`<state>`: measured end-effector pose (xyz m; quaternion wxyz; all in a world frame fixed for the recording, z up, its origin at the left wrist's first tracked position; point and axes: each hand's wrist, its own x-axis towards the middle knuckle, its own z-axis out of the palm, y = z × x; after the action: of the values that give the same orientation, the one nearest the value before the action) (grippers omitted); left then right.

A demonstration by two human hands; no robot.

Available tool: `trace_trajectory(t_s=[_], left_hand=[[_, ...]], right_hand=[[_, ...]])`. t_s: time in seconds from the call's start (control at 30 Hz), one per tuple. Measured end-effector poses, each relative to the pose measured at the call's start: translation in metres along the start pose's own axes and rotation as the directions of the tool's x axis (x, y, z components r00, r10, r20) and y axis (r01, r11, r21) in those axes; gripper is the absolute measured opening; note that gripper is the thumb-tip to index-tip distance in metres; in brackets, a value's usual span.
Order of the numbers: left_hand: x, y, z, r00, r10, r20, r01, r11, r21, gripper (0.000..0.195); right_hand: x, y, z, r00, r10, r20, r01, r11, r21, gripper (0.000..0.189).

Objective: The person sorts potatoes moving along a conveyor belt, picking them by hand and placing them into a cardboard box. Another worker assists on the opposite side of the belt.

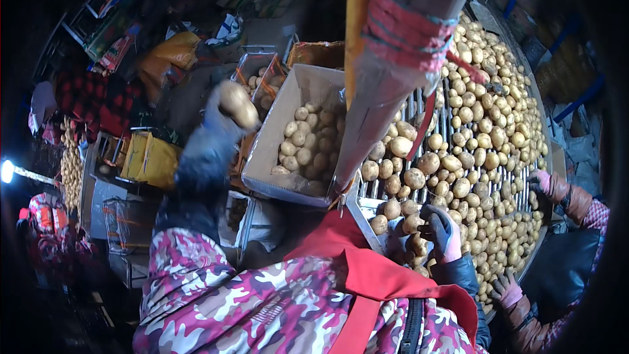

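Observation:
In the head view my left hand (223, 108), blurred by motion, is raised left of the cardboard box (260, 157) and holds pale potatoes (238, 103). Many potatoes (304, 140) lie inside that box. My right hand (442, 233), in a pink glove with dark fingers, rests among the potatoes (462, 188) at the near edge of a sorting conveyor with metal rollers (417, 103). Its fingertips are beside a potato; whether they grip one cannot be told.
A post (393, 103) wrapped in red cloth rises between box and conveyor. A co-worker's gloved hands (540, 182) touch the conveyor's right side. Further left are a crate of potatoes (258, 81), a yellow container (150, 160) and another worker (46, 221) by a potato line.

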<state>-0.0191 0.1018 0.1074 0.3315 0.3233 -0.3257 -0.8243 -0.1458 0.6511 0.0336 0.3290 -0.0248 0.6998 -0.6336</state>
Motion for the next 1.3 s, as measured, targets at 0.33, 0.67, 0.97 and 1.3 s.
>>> trace_trajectory(t_s=[0.33,0.67,0.97,1.3], left_hand=[[0.148,0.014,-0.024,0.989,-0.127,-0.075,0.143,0.952,0.272,0.033],[-0.089,-0.105,-0.037,0.452,-0.886,0.107,0.266,0.248,0.932,0.037],[-0.178,-0.232,0.076,0.319,-0.891,0.323,0.479,0.446,0.756,0.067],[-0.176,-0.244,0.047,0.193,-0.740,0.644,0.346,0.666,0.661,0.047]], right_hand=[[-0.021,0.071,-0.090,0.900,-0.170,-0.400,0.054,0.957,-0.285,0.033],[-0.009,0.027,-0.060,0.851,-0.375,-0.368,0.016,0.718,-0.696,0.053],[0.033,-0.014,0.012,0.931,-0.319,-0.176,0.090,0.671,-0.735,0.065],[0.136,-0.059,0.011,0.974,-0.180,0.137,0.168,0.171,-0.971,0.080]])
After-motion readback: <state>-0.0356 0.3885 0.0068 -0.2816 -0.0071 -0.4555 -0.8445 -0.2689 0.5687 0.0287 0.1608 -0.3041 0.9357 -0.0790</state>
